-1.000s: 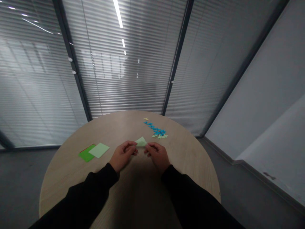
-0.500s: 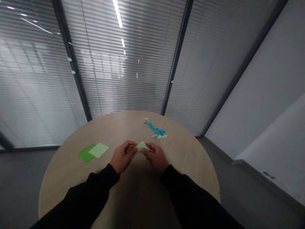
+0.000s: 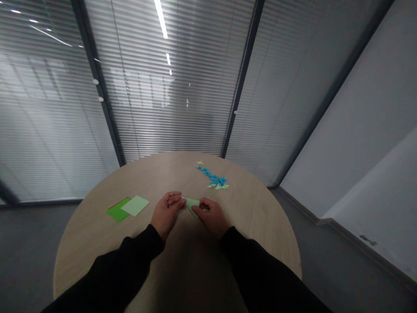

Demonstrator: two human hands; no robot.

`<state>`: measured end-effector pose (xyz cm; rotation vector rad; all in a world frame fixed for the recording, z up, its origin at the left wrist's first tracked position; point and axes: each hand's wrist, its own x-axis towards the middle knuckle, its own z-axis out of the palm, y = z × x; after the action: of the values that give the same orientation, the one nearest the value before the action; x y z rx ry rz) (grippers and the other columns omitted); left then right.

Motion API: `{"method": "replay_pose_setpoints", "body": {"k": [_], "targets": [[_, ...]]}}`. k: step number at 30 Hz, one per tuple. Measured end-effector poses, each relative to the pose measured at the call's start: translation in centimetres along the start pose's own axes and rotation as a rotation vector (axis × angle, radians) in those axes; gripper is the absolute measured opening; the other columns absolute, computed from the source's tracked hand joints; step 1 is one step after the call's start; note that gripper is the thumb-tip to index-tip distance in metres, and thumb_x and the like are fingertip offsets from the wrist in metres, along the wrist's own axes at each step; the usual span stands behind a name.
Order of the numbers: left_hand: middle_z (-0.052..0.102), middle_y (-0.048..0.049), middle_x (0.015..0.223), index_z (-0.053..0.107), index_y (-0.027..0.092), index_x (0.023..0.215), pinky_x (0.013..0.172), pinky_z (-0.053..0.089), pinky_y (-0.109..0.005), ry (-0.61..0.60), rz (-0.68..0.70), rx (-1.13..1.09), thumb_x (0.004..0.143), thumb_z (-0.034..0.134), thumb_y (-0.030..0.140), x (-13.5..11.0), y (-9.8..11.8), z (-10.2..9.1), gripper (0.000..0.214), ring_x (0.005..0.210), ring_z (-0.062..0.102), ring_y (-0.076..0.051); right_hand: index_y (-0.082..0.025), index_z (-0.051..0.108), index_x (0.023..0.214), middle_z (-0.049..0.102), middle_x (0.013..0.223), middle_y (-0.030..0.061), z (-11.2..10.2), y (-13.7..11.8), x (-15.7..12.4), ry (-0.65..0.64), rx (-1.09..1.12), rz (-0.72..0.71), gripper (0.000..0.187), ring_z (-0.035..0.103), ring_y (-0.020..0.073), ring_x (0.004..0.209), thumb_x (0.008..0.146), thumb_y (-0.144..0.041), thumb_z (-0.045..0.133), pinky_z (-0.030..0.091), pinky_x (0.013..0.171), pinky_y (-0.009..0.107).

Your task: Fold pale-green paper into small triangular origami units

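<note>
Between my two hands is a small piece of folded pale green paper [image 3: 191, 203], shaped like a triangle with one corner pointing down. My left hand [image 3: 167, 211] pinches its left corner between thumb and fingers, and a ring shows on one finger. On the other side my right hand [image 3: 211, 215] grips the right part, thumb in front and fingers curled behind. Some of the paper's edge is hidden by the right fingers. Both hands are just above the tabletop near its middle.
Left of my hands, a pale green paper sheet [image 3: 135, 205] overlaps a bright green sheet [image 3: 118, 210] with a reddish edge. Beyond my hands lie several blue folded paper pieces [image 3: 213, 177], pale green ones [image 3: 219, 187] and a yellow star-like one [image 3: 200, 163]. The round wooden table [image 3: 97, 243] stands before blinds.
The folded pale green paper has turned in my hands: its peak pointed up before, and now a flat edge is on top with a corner downward. My fingers have shifted slightly.
</note>
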<state>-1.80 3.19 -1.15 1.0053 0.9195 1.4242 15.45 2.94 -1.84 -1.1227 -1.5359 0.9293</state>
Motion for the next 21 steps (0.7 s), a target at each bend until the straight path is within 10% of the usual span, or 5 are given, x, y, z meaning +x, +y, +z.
{"method": "replay_pose_setpoints", "body": {"k": [21], "targets": [[0.078, -0.0071, 0.092, 0.073, 0.02, 0.097, 0.084, 0.056, -0.038, -0.101, 0.216, 0.503, 0.082, 0.068, 0.042, -0.81, 0.2, 0.33, 0.028, 0.087, 0.073, -0.024, -0.02, 0.056, 0.068, 0.051, 0.063, -0.0023, 0.03, -0.99, -0.22, 0.097, 0.011, -0.037, 0.029, 0.046, 0.0137, 0.059, 0.077, -0.045, 0.067, 0.038, 0.054, 0.024]]}}
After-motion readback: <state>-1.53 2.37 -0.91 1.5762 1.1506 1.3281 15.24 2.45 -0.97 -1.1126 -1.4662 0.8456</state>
